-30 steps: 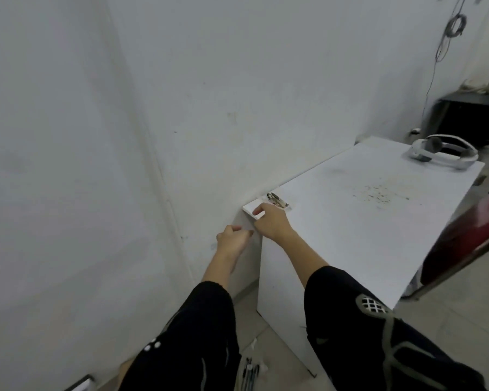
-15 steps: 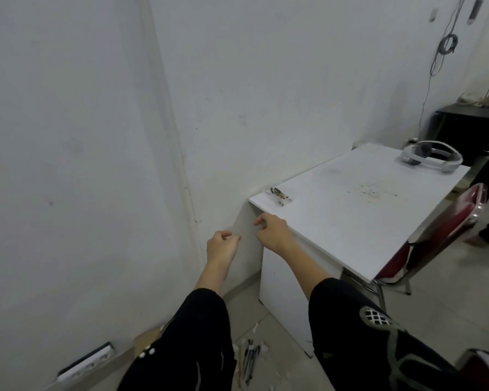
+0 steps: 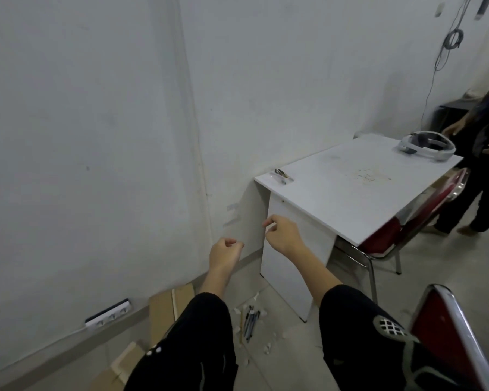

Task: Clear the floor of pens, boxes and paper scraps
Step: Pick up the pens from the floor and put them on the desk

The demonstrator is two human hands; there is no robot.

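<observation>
Down at the bottom centre, on the floor, the pens lie in a tight bundle with paper scraps scattered round them. Just left of them, flat cardboard boxes lie along the foot of the wall, partly hidden behind the left sleeve.

Both hands are well above all that, up in mid-frame and apart from everything on the floor. The left hand hangs in the air, fingers curled into a loose fist, nothing in it. The right hand is in front of the desk's side panel, fingers curled in too, and nothing shows in its grip.

A second ago that right hand was up at the near corner of the tabletop, right by the small metal item. Now it is lower and clear of that corner, and the left has dropped with it. The view has pulled back as well: the boxes, more scraps and a socket strip at lower left have come into sight. At the right edge another person now stands by the white headset. A red chair sits tucked under the tabletop.
</observation>
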